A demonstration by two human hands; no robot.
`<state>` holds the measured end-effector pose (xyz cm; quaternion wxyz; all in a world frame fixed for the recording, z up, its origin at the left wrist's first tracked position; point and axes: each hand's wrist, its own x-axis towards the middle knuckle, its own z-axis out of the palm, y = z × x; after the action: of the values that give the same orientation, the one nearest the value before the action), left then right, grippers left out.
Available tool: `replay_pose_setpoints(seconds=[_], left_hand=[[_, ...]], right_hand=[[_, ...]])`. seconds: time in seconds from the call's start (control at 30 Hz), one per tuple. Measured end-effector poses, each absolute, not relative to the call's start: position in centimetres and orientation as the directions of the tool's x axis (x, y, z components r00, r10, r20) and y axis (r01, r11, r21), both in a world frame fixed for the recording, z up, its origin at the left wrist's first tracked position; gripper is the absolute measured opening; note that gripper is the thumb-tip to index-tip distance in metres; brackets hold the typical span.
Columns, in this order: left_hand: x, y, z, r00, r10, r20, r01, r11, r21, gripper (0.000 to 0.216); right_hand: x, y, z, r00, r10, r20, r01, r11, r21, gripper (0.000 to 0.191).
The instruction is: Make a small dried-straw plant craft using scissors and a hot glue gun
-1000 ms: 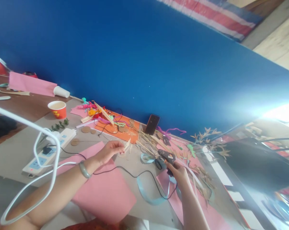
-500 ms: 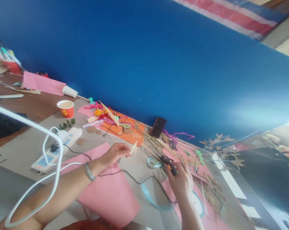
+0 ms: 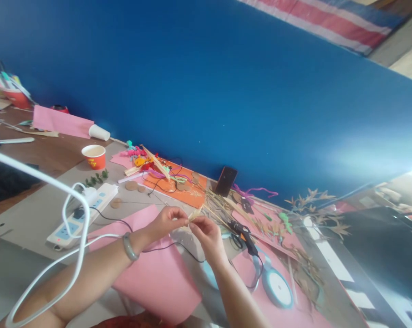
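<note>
My left hand [image 3: 166, 224], with a bangle on its wrist, pinches a small pale, straw-coloured strip [image 3: 195, 213]. My right hand [image 3: 208, 238] is closed on the same strip, thumb and fingertips meeting the left ones; its lower end is hidden by the fingers. Both hands are above the near edge of the orange sheet [image 3: 188, 197] and the large pink sheet [image 3: 165, 282]. Right of my right hand lies a black glue gun [image 3: 245, 238] with a cord, on the table. A roll of light blue ribbon [image 3: 277, 288] lies nearer to me.
A white power strip [image 3: 83, 218] and a looping white cable [image 3: 84, 228] are on the left, near my left forearm. Behind stand a paper cup [image 3: 94, 160] and a phone [image 3: 226, 181] against the blue wall [image 3: 199, 91]. Dried stems [image 3: 308, 214] spread at right.
My right hand has let go of the glue gun, which now lies on the table, and has moved left to the pale strip. My left hand stays in nearly the same place.
</note>
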<state>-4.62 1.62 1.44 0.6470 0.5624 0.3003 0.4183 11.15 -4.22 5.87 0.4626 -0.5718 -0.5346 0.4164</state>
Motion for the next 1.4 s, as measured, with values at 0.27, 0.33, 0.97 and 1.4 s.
replay_pose_setpoints(seconds=[0.27,0.33,0.97,1.4], left_hand=[[-4.8,1.4,1.8,0.412,0.903,0.124,-0.106,-0.088,0.991,0.019],[-4.8,1.3,1.8,0.396,0.908,0.136,-0.080,-0.113,0.990,0.018],[-4.8,1.2,2.1,0.408,0.906,0.115,-0.023,-0.116,0.993,0.021],[-4.6,1.4,2.3,0.458,0.889,0.026,-0.106,0.026,0.994,0.015]], right_hand=[[11.4,-3.7,5.3,0.117,0.992,0.039,0.305,0.002,-0.952,0.022],[11.4,-3.5,5.1,0.120,0.992,0.047,0.331,0.005,-0.944,0.021],[11.0,-2.9,5.4,0.144,0.986,0.086,0.380,0.025,-0.925,0.014],[11.9,-1.8,5.2,0.114,0.990,0.087,0.367,0.039,-0.930,0.011]])
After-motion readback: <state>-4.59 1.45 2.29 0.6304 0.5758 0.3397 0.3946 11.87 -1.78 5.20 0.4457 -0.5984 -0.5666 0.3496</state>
